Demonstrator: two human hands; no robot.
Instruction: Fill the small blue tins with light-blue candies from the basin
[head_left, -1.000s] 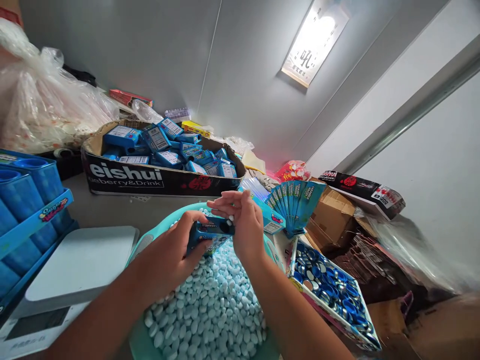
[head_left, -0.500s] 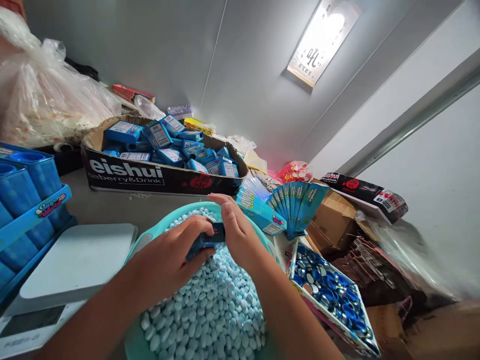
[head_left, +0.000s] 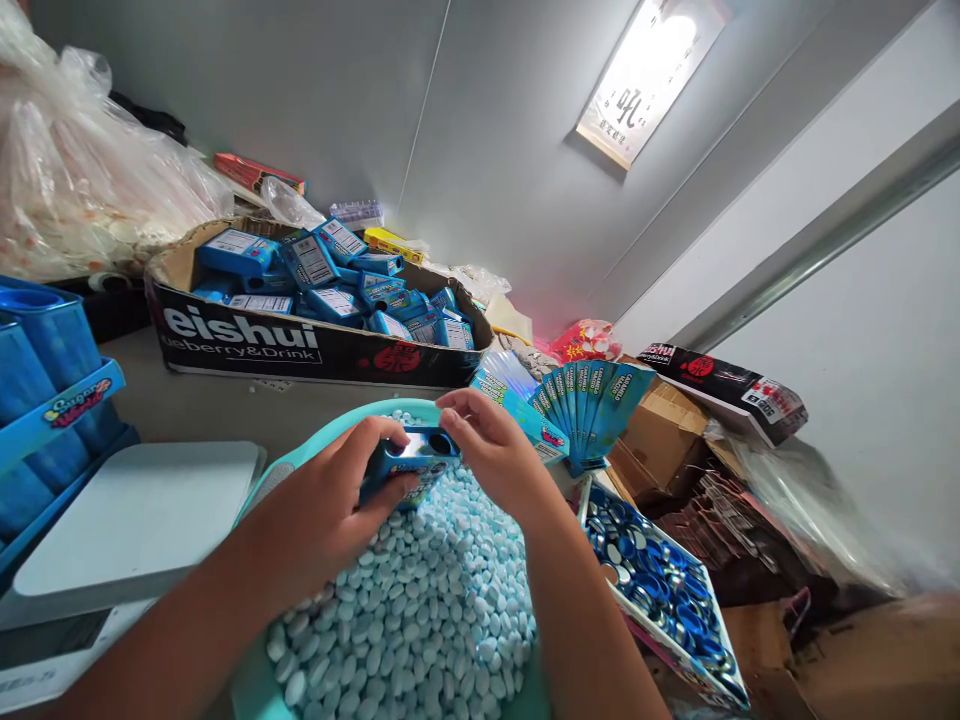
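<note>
My left hand is wrapped round a small blue tin, thumb and fingers on its sides. The tin has a silvery top with a round dark hole at its right end. Close to that hole is my right hand, its fingers curled together at the tin's right corner. What those fingers hold, if anything, is hidden. Under both hands stands a turquoise basin heaped with pale blue oval candies.
A black carton full of blue tins lies behind. Left are a white scale and a tray of blue containers. Right are a box of blue caps, fanned blue cards and brown cartons.
The tin has come up and tilted, so its top and hole show now. My right hand has drawn back from covering it, and its fingers are more curled.
</note>
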